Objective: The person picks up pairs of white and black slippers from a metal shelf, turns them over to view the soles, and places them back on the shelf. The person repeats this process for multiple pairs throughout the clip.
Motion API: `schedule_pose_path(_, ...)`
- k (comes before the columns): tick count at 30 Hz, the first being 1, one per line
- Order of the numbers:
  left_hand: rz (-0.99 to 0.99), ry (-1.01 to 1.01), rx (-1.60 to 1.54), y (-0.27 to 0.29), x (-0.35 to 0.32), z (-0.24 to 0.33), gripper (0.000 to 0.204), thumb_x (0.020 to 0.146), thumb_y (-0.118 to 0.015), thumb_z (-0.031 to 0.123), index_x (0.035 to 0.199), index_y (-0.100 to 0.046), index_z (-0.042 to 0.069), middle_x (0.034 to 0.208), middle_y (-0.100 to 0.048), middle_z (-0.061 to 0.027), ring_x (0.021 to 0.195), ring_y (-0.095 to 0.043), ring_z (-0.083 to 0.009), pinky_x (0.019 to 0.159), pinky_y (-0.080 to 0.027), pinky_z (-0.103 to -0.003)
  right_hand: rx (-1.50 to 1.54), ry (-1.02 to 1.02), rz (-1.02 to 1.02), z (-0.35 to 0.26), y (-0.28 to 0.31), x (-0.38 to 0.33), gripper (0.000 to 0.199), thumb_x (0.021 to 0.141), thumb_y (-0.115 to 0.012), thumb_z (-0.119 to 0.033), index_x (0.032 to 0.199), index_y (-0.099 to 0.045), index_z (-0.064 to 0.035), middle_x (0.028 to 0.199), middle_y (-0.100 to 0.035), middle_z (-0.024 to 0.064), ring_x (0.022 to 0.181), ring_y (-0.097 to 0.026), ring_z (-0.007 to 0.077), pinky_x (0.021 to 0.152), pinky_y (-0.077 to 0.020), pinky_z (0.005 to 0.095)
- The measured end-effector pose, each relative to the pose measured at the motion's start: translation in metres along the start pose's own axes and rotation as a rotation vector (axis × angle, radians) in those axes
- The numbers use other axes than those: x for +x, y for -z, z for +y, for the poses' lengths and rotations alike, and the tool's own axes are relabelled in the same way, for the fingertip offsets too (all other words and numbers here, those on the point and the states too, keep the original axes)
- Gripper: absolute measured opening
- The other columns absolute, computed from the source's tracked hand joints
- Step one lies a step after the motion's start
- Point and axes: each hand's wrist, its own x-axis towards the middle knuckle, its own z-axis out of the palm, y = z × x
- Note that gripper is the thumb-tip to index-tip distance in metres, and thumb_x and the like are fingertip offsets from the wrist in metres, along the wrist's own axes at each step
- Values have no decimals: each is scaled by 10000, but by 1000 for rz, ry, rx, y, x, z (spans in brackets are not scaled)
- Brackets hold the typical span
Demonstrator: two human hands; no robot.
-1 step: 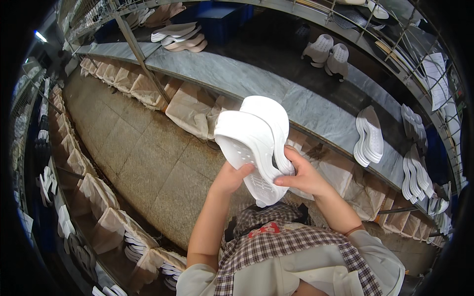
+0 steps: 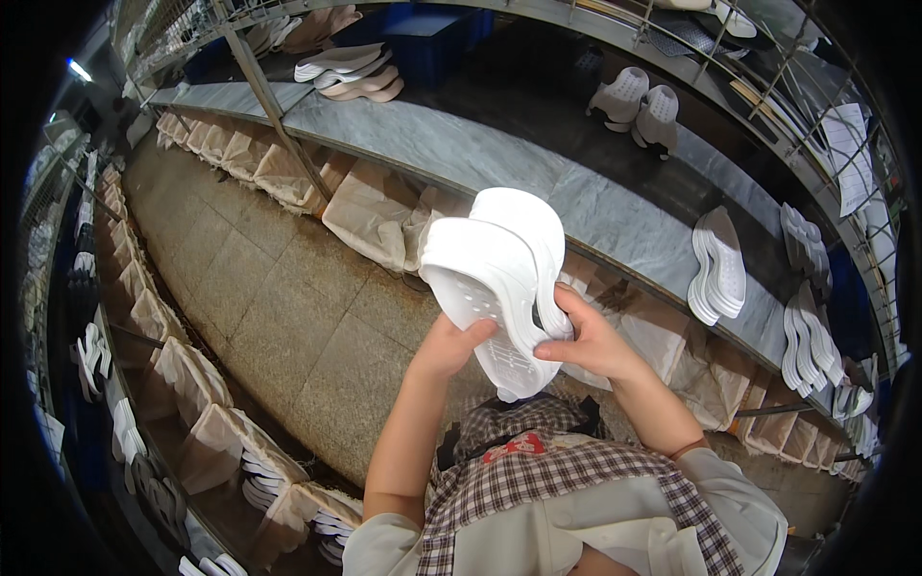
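Note:
A pair of white moulded shoe soles [image 2: 492, 252] is held up in front of me, one lying partly over the other. Small holes and a ribbed patch show inside the nearer one. My left hand [image 2: 449, 344] grips its left edge, with the thumb on the inner face and the fingers hidden behind. On the right side, my right hand [image 2: 597, 338] pinches both soles at their narrow middle, its thumb and a finger closed on the edges.
Ahead runs a grey marbled bench [image 2: 471, 168] with a dark belt [image 2: 538, 125]. Stacked white soles [image 2: 718, 264] stand at its right; more soles [image 2: 351, 72] lie farther left near a blue bin [image 2: 427, 48]. Lined bins [image 2: 370, 226] hang below. Another rack [image 2: 197, 384] flanks the tiled floor [image 2: 279, 307].

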Motion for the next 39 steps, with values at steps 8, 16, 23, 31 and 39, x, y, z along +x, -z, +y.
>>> schedule_pose_path(8,-97,-37,175,-5,2,16,498,800,-689,91,1244,-488,-9,1180,-561,-85,1096,-521,-189,924,-431,-343,211,-80,-14,7,3,-6,727,681,-783,-47,1315,-432,14,1251,-460,74,1208,-415,191,1024,-311,321)
schedule_pose_path(16,-65,-13,197,1,2,4,447,753,-738,77,1159,-567,-2,1123,-605,-80,1012,-568,-174,877,-469,-325,56,-14,-16,11,7,-11,712,656,-815,-97,1271,-475,13,1263,-435,92,1234,-374,221,1042,-274,338)
schedule_pose_path(23,-26,211,-691,-32,8,23,482,927,-519,379,1268,-480,40,1170,-579,-108,1060,-572,-206,902,-483,-333,-407,305,79,12,12,-5,697,634,-813,-97,1259,-507,-60,1379,-396,119,1315,-313,283,1065,-250,426)
schedule_pose_path(31,177,80,-606,-63,8,25,490,966,-452,180,1403,-251,85,1294,-456,-145,1099,-541,-231,899,-503,-342,-296,303,-7,16,36,12,369,781,-442,110,1016,-685,-40,1299,-546,85,1231,-453,264,1024,-350,364)
schedule_pose_path(39,22,186,-912,-48,8,19,608,921,-489,34,1431,-171,120,1316,-433,-130,1112,-535,-242,904,-510,-381,294,43,20,28,18,-14,311,862,-454,-55,1121,-603,32,1351,-461,158,1242,-442,257,1040,-333,374)
